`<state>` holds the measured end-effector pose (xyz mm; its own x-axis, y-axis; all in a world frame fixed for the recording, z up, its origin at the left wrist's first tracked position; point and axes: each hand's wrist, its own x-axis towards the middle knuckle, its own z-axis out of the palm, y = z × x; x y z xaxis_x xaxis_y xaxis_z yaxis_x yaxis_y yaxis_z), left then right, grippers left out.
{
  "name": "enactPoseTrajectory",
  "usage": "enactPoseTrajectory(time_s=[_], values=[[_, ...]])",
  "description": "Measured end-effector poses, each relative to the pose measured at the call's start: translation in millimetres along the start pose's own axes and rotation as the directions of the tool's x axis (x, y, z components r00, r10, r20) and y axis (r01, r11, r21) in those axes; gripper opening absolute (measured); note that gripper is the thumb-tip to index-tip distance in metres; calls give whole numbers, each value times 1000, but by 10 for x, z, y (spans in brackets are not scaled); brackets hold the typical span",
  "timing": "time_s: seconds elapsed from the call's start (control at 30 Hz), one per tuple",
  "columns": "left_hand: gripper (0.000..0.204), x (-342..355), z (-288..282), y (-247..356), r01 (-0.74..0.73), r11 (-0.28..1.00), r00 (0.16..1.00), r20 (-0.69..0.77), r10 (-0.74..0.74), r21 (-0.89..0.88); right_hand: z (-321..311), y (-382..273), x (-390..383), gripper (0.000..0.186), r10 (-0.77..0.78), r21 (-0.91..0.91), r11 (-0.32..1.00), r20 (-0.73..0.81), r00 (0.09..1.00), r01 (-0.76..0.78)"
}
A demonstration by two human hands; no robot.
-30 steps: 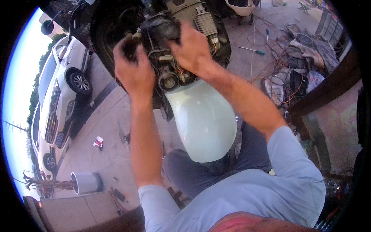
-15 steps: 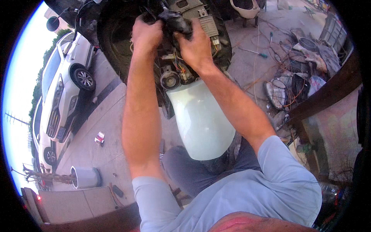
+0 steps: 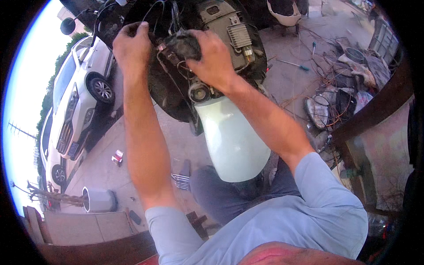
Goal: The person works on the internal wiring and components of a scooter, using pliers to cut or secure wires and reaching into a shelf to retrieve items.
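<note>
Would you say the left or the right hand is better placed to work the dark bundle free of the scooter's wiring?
Probably the right hand: it already grips the dark bundle, while the left hand sits off to the side on the black rim.

A dark grimy rag [image 3: 183, 44] is clutched in the right hand [image 3: 211, 57] against the exposed scooter engine [image 3: 198, 66]. The black body edge [image 3: 132, 28] is gripped by the left hand [image 3: 131, 46]. A pale green fender [image 3: 232, 141] is seen just below the right hand.
</note>
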<state>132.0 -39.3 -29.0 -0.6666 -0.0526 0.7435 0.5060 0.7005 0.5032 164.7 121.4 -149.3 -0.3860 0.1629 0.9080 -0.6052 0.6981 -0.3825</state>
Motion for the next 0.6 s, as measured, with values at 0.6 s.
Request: enactPoseTrajectory(time_s=[0.6], values=[[36, -541, 205, -234, -204, 979, 975, 86, 204, -12, -58, 240, -62, 38, 192, 262, 943, 81, 978, -206]])
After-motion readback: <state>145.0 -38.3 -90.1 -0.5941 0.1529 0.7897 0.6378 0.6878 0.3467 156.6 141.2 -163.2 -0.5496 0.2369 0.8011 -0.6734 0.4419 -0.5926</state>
